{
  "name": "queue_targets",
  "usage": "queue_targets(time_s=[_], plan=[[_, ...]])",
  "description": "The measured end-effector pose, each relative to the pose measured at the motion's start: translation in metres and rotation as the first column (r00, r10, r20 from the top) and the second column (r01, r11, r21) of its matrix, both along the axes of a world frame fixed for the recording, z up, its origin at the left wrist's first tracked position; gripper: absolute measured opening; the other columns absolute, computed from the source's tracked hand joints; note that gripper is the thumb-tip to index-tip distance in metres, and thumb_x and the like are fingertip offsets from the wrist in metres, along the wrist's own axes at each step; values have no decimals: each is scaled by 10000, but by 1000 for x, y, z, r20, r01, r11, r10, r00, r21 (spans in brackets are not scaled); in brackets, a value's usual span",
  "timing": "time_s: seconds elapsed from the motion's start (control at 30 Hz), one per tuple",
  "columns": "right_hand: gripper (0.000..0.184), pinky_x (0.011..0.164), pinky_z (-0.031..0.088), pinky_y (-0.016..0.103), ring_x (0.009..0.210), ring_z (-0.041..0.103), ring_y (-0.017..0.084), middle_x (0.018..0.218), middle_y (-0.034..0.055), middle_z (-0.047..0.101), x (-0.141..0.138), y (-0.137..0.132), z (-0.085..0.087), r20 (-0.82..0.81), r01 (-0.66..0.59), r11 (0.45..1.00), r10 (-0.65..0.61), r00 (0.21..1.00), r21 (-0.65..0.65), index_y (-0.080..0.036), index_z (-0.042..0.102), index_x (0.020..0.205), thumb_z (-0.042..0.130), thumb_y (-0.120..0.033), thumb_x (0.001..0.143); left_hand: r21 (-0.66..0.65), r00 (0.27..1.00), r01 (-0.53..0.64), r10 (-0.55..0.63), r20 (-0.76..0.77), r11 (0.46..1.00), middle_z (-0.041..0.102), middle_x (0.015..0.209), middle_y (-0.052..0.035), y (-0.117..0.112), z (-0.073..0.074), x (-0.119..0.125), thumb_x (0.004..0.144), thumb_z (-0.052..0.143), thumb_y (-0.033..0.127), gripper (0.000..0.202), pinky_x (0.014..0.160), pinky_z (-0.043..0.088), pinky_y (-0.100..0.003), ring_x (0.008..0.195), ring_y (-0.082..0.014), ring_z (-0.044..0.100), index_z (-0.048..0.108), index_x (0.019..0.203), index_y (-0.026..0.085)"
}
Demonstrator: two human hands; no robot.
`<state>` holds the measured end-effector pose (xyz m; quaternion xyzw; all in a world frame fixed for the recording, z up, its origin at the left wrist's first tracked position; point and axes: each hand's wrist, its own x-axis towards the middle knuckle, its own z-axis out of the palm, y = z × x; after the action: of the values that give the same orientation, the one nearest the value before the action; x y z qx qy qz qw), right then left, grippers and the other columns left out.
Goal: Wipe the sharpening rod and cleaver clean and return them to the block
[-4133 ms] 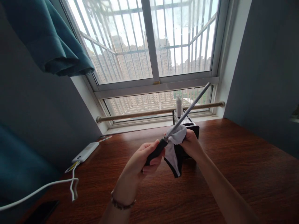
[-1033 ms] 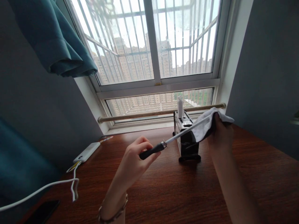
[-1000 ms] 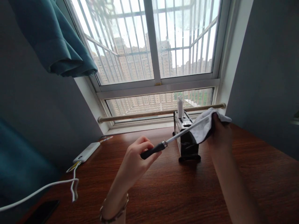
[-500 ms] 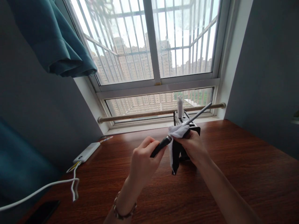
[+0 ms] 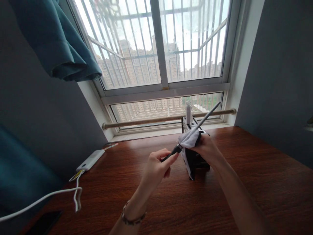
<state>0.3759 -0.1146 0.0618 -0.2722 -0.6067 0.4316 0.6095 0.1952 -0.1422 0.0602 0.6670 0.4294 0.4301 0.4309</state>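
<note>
My left hand [image 5: 157,163] is closed around the black handle of what looks like a sharpening steel [image 5: 207,115], a long thin grey rod. The rod points up and to the right, toward the window. My right hand [image 5: 206,148] grips a white and black cloth [image 5: 189,140] folded around the rod close to the handle. Part of the cloth hangs below that hand. Directly behind the hands stands a black and silver slotted holder [image 5: 183,124], partly hidden by the cloth and my right hand. A white wrapped object [image 5: 188,112] sticks up from it.
A wooden table [image 5: 117,195] reaches to the window sill. On its left lie a white power strip or adapter [image 5: 90,160], a white cable [image 5: 44,198] and a dark flat object [image 5: 45,223]. A rail [image 5: 146,120] crosses the window; a blue curtain [image 5: 63,55] hangs upper left.
My left hand has moved right and slightly up along with the handle. The rod tilts more steeply. My right hand and the cloth have shifted a little to the right.
</note>
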Motion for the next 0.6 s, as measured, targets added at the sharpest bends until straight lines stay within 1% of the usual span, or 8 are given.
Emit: queue_targets(time_s=[0.1,0.17,0.3,0.33,0.37,0.4,0.53,0.6], plan=[[192,695,529,281,712,638,189,797,58,681,7,2,-1,65,-3,999,0,998,43,-157,711,749,778,-212,577,-202,975,158,-120,185,967,410,499,47,3,-3,1,737,627,459,375,292,159,-172,305,-19,341,597,658,94],[170,632,523,263,636,620,172,731,44,675,13,2,-2,103,15,997,-22,994,69,-162,712,727,772,-210,576,-316,931,286,-184,317,905,404,472,47,6,-6,2,744,622,452,381,287,122,-161,294,-5,299,590,656,82],[128,566,485,228,607,595,158,681,33,660,24,3,-3,196,73,988,-99,976,136,-154,707,705,749,-232,613,-474,741,629,-290,606,616,356,474,70,12,-11,7,720,636,463,405,283,59,-137,288,31,187,498,605,100],[126,568,480,229,617,594,161,684,34,659,26,4,-4,225,84,986,-116,967,147,-152,707,709,743,-237,624,-481,706,673,-295,643,561,346,480,76,12,-13,9,717,641,462,408,284,54,-131,292,36,170,482,603,104],[130,580,481,235,635,597,166,691,34,659,28,4,-4,247,90,984,-126,961,151,-150,709,722,739,-239,631,-479,697,682,-293,654,552,347,489,76,13,-14,10,722,640,457,404,287,51,-129,295,39,165,477,606,105],[141,596,485,244,654,601,173,700,35,660,29,5,-5,254,94,984,-130,958,149,-151,711,737,740,-239,631,-467,711,660,-287,643,589,365,503,70,13,-15,12,732,634,451,395,290,50,-131,296,38,174,486,616,103],[179,589,503,265,648,609,187,698,37,664,33,9,-5,107,175,980,-185,977,91,-154,704,691,779,-249,561,-313,870,390,-236,433,866,387,503,53,10,-20,17,753,621,444,368,307,77,-166,304,10,245,573,668,89],[188,583,510,259,642,612,181,707,35,668,36,10,-4,2,237,970,-237,971,53,-155,694,668,793,-233,528,-220,933,279,-209,293,935,339,462,65,7,-19,18,756,611,461,378,324,110,-181,320,-9,254,593,682,91]])
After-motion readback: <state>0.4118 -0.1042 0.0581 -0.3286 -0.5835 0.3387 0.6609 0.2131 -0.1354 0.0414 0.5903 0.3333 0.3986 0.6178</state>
